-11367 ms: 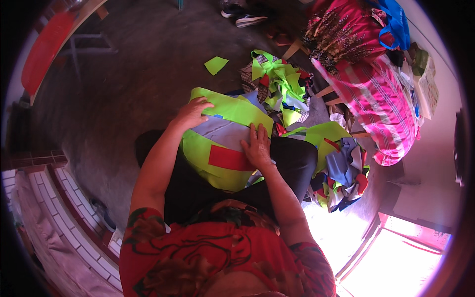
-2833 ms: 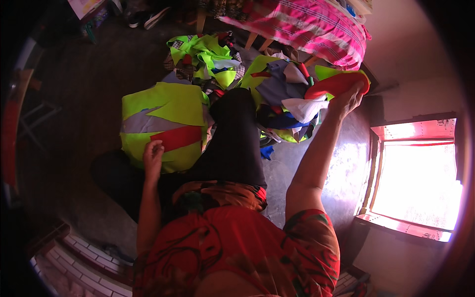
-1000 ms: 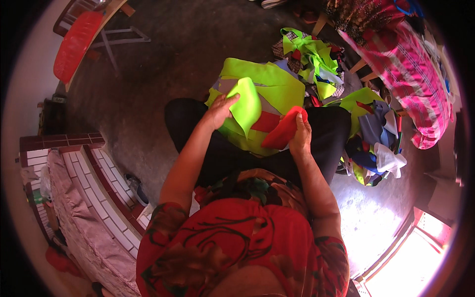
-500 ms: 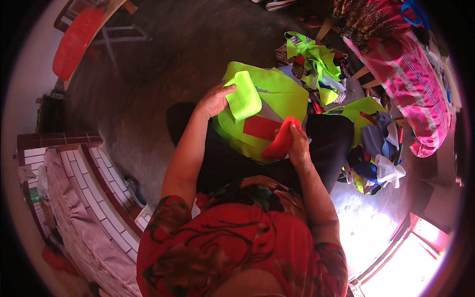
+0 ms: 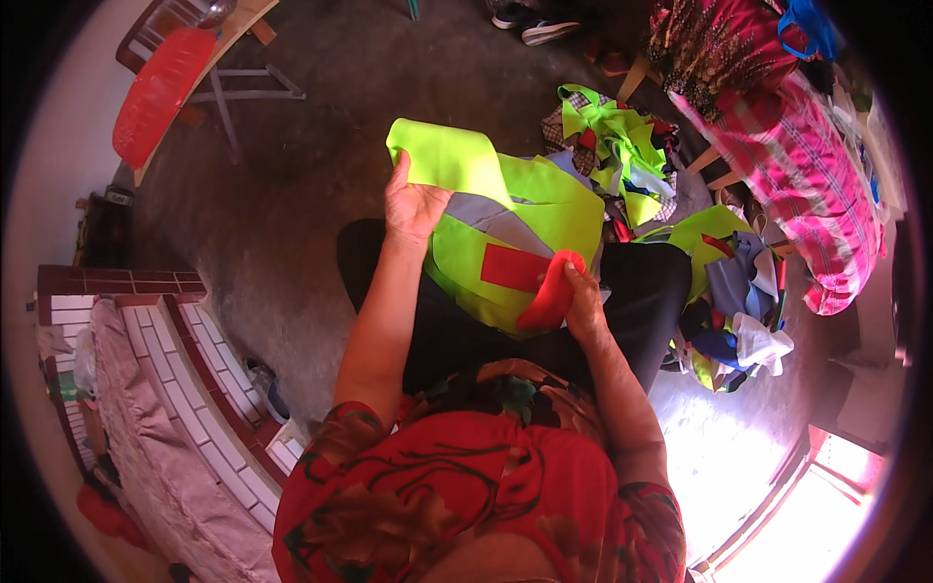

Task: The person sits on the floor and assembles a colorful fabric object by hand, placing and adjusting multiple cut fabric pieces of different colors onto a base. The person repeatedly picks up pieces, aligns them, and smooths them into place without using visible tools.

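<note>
My left hand (image 5: 416,206) is raised over the far left of my lap, its thumb up against a bright lime-yellow fabric piece (image 5: 449,157) that it grips. The piece curls at its left end and droops on the right. In my right hand (image 5: 586,303) is a folded red fabric piece (image 5: 546,299), pinched near its upper end. Beneath both hands, a stack of lime-yellow cloth (image 5: 564,209) rests on my lap. A grey cloth strip (image 5: 491,222) and a flat red rectangle (image 5: 510,268) lie on this stack.
Two heaps of scraps sit to the right: a mostly lime heap (image 5: 622,146) and a mixed one (image 5: 743,282). Pink plaid cloth (image 5: 787,185) drapes at far right. A red basin (image 5: 165,97) rests on a table at upper left. Shoes (image 5: 549,29) stand at the top.
My left hand has turned, swinging the lime-yellow piece up and left so it lies more sideways. My right hand keeps the red piece in nearly the same place.
</note>
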Tool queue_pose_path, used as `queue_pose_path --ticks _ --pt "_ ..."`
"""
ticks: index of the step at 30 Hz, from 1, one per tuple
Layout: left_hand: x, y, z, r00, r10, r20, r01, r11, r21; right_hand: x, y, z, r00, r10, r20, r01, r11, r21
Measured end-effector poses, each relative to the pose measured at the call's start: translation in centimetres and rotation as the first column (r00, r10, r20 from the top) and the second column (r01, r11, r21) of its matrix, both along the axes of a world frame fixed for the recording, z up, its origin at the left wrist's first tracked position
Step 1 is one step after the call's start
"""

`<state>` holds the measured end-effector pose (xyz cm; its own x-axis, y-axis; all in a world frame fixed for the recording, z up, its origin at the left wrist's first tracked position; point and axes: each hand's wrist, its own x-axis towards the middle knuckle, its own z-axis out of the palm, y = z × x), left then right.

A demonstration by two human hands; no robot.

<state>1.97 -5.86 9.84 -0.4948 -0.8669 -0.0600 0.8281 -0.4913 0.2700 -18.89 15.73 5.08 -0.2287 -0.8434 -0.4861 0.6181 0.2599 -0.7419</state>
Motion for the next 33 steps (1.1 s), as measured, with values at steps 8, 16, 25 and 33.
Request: queue_pose_path --ticks 8,16,25,33 --pt "-1.7 2.0 -11.4 0.879 0.127 0.459 -0.29 0.907 0.305 0.1 0.4 -0.1 0.998 0.047 -0.038 -0.047 0.999 -0.006" --pt "-1.2 2.6 -10.1 0.742 0.024 0.67 -0.267 0.928 0.262 0.2 0.2 -0.9 0.995 0.084 -0.048 -0.084 0.996 -0.005" --pt "-0.6 3.0 -9.0 0.492 0.015 0.871 -0.338 0.925 0.175 0.2 0.3 -0.7 0.998 0.05 -0.027 -0.051 0.999 -0.019" --pt "0.2 3.0 -10.0 0.133 0.113 0.985 -0.225 0.971 -0.081 0.1 0.3 -0.7 0.997 0.052 -0.05 -0.054 0.997 -0.055"
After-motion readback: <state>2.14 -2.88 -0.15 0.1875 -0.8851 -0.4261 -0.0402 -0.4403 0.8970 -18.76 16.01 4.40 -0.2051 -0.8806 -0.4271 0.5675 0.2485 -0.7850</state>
